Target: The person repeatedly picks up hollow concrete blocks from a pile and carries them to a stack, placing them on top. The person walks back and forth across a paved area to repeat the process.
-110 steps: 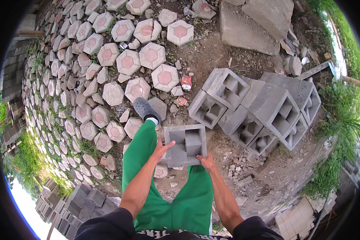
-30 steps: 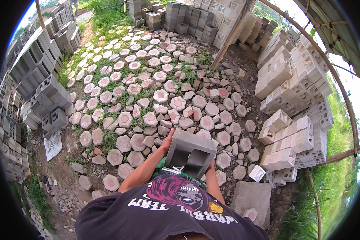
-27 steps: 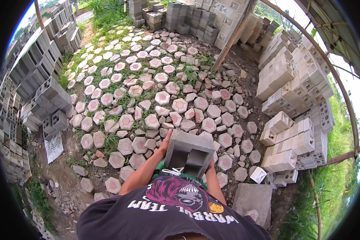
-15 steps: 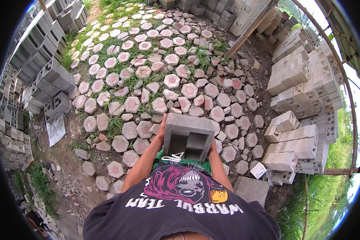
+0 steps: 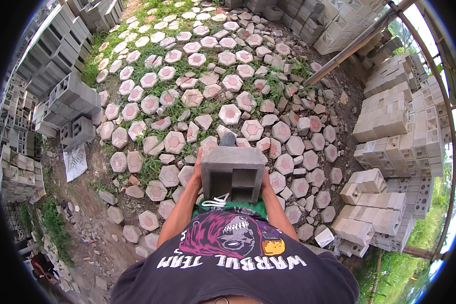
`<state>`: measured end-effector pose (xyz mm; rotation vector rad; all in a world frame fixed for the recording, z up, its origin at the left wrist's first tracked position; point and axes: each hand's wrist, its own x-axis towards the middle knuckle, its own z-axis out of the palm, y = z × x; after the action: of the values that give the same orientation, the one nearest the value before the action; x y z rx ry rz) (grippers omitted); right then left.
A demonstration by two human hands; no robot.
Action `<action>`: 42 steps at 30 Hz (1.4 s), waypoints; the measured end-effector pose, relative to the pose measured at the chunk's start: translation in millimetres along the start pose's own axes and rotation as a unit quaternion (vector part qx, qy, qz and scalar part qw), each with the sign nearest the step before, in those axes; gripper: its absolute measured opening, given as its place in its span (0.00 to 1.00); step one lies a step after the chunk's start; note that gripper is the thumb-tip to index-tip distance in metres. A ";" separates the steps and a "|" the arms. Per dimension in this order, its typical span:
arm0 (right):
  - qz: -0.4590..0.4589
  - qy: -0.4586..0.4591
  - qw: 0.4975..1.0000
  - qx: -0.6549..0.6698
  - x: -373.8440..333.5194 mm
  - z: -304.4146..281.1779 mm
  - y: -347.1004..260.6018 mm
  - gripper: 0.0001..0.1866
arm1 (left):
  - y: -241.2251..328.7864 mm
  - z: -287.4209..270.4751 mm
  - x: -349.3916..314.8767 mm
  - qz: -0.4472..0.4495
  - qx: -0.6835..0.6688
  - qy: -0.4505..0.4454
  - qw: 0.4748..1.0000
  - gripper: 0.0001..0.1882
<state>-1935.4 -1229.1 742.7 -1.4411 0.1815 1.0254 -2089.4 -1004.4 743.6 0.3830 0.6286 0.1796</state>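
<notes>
A grey hollow concrete block (image 5: 233, 156) is held close against my body at waist height, its square openings turned up toward me. My left hand (image 5: 197, 166) presses along its left side, with the fingers reaching past the far edge. On the opposite side my right hand (image 5: 264, 180) grips the block, mostly hidden behind it. Just beyond the block's far edge the dark tip of a shoe (image 5: 228, 139) shows above the paving. White drawstrings (image 5: 215, 201) of green shorts hang by the near edge.
Hexagonal pavers (image 5: 230, 114) and broken stones cover the uneven, grassy ground ahead. Pale block stacks (image 5: 382, 114) stand on the right, grey stacks (image 5: 73, 101) on the left. A slanting wooden post (image 5: 349, 48) rises at far right. A white sheet (image 5: 75, 162) lies at left.
The ground and stacks have shifted in view as I move and turn slightly. The block stays between my hands and now sits more level. A shoe tip has appeared beyond it.
</notes>
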 end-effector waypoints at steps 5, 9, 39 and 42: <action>-0.030 0.002 0.997 -0.066 86.9 26.6 -66.2 0.42 | 55.2 43.6 61.6 0.027 -0.043 0.039 0.998 0.34; -0.039 -0.017 0.996 -0.076 151.9 31.5 -135.3 0.40 | 125.8 100.9 126.7 -0.027 0.009 0.013 1.000 0.32; -0.031 0.006 0.967 0.253 433.9 146.1 -410.8 0.23 | 377.3 222.3 490.6 0.027 0.196 0.060 0.978 0.36; -0.036 0.024 0.961 0.274 475.7 173.4 -443.9 0.23 | 443.9 263.6 522.3 0.028 0.257 0.052 0.965 0.35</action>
<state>-1442.0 -772.4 781.6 -0.9592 0.4104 0.7976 -1536.0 -530.7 836.5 0.8982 0.7668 0.0880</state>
